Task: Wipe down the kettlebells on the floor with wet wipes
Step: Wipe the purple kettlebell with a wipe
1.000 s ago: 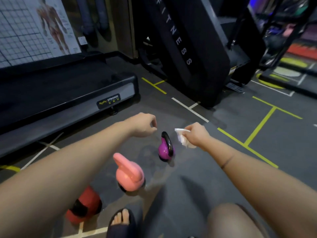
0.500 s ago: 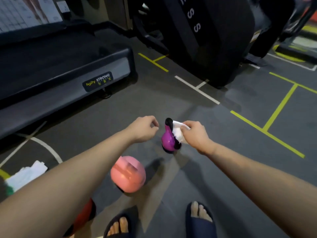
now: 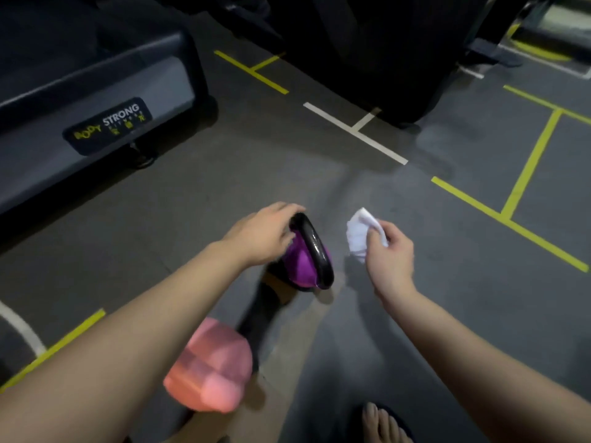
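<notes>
Purple kettlebell (image 3: 303,263), glossy black handle (image 3: 315,251), on floor (image 3: 415,314), looks tilted; left hand (image 3: 265,235) holds handle top. Pink kettlebell (image 3: 211,366) nearer me, on floor (too blurred, I can't read pose). White wet wipe (image 3: 361,233), crumpled, pinched in right hand (image 3: 388,254), just right of purple one, apart.

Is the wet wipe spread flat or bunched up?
Bunched up: the wet wipe sits in crumpled folds, pinched by the right hand.
</notes>
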Motion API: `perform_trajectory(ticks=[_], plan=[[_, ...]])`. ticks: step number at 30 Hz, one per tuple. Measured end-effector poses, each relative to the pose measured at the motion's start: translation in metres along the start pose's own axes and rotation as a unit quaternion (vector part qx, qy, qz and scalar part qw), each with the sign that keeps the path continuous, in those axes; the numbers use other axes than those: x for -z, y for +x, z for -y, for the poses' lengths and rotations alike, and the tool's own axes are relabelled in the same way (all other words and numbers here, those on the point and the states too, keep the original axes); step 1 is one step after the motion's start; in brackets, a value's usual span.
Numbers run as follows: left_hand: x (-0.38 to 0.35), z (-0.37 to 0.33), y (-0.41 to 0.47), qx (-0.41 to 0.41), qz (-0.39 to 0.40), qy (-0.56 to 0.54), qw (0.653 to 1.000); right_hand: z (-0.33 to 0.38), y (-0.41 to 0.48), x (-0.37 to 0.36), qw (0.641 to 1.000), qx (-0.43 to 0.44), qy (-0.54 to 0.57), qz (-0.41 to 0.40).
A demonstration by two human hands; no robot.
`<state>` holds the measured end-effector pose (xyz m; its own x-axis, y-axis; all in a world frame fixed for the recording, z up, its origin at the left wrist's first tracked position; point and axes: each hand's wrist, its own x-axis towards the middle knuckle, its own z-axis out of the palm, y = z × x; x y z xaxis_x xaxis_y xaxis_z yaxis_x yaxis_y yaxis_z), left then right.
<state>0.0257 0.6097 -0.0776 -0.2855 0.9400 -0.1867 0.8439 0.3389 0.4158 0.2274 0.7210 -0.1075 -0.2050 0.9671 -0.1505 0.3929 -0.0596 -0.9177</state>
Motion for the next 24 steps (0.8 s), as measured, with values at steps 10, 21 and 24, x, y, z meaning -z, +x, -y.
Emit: perform_trajectory(ticks=[10, 21, 24], plan=[[-0.007, -0.017, 0.018, -0.064, 0.004, 0.147, 0.987, -0.016, -0.007, 0.015, 0.998, -0.040, -0.012, 0.049], [-0.016, 0.015, 0.031, -0.137, -0.001, 0.148, 0.979, -0.036, -0.014, 0.013, 0.994, -0.093, 0.039, 0.034], [-0.015, 0.028, 0.029, -0.126, -0.012, 0.111, 0.986, -0.039, -0.011, 0.011, 0.992, -0.104, 0.055, 0.036]])
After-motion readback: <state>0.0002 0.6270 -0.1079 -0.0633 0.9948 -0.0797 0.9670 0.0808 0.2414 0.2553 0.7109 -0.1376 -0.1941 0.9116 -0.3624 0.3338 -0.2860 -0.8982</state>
